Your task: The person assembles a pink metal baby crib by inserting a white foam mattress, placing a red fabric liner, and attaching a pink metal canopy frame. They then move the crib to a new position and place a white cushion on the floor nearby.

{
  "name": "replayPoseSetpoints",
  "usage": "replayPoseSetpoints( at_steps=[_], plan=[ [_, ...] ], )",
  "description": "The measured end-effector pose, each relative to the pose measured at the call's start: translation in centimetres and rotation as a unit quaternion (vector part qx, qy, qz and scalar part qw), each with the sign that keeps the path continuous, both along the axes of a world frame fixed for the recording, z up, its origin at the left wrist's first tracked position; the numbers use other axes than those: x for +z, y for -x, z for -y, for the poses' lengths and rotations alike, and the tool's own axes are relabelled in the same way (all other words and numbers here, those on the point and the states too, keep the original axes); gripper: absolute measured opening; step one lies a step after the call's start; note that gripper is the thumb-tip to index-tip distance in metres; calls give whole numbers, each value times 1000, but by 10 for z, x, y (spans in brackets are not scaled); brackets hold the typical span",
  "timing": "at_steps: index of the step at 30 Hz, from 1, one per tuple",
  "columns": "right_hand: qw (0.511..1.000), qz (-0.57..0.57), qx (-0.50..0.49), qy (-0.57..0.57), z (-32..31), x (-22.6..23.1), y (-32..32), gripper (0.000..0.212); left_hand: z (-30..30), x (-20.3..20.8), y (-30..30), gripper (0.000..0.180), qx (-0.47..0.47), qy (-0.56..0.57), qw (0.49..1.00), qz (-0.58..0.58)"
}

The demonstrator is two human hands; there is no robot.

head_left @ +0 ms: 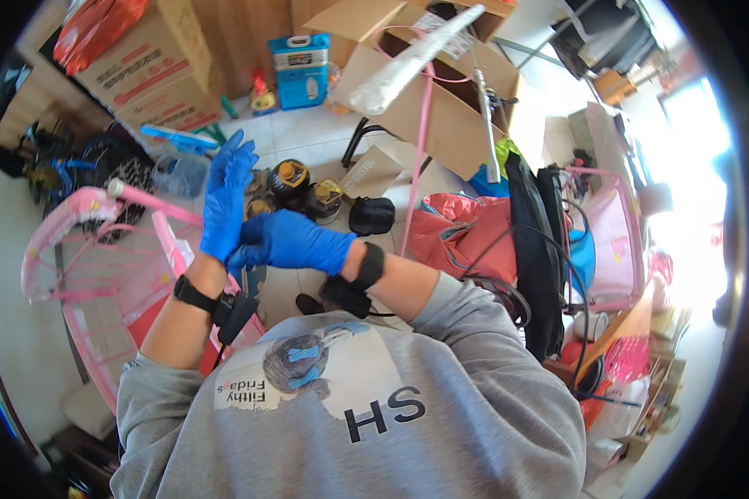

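Both my hands wear blue rubber gloves. My left hand [226, 195] is raised, its fingers stretched upward and holding nothing. Across its wrist lies my right hand [298, 241], with bent fingers pinching the cuff of the left glove; the fingertips are partly hidden. A black strap with a small black device [235, 316] is on my left wrist, and another black strap [369, 266] circles my right wrist. Just beyond the hands, dark round containers with yellow labels [291, 179] stand on the tiled floor. A small black pouch [371, 216] lies to the right of them.
A pink-framed mesh playpen or cot [79, 283] stands at left. Cardboard boxes [154, 79] are stacked at the far left; an opened carton [404, 108] holds long wrapped items. A blue-and-white bag [300, 71] stands between. Pink-red fabric [466, 237] and a black case [528, 258] sit at right.
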State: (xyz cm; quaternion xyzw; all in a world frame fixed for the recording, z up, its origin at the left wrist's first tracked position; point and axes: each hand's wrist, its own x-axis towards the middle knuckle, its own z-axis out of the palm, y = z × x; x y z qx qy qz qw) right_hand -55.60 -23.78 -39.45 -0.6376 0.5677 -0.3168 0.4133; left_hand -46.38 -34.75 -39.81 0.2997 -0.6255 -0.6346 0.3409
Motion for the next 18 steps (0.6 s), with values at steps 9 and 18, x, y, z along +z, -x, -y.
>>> replayPoseSetpoints(
  at_steps=[9, 18],
  plan=[
    [983, 177, -16, 43, -36, -25, 32, 17, -12, -23, 54, 47, -64, -24, 997, 45],
    [965, 158, -200, 65, -51, -24, 62, 25, 4, -54, 88, 63, -201, 138, 960, 135]
  ],
)
